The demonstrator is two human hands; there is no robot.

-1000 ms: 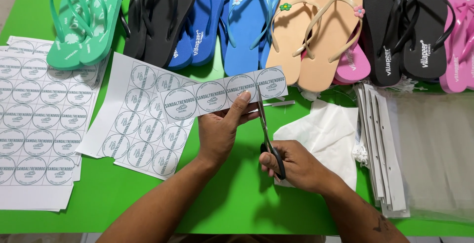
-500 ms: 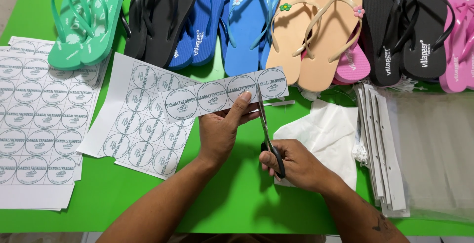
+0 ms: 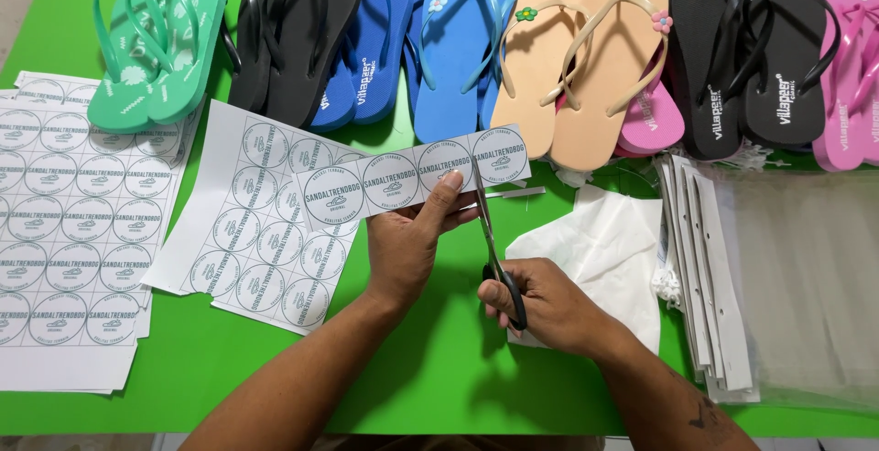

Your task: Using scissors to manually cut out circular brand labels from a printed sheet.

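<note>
At frame centre, left hand (image 3: 407,245) pinches a four-label sticker strip (image 3: 412,176); right hand (image 3: 549,309) grips scissors (image 3: 490,240), blades at the third/fourth label boundary. Strip already cut off sheet (image 3: 265,231); no single labels separated yet.

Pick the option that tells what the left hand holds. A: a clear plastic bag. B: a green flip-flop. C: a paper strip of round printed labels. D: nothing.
C: the left hand pinches the white paper strip of round printed labels, while the black-handled scissors in the right hand cut across it.
</note>
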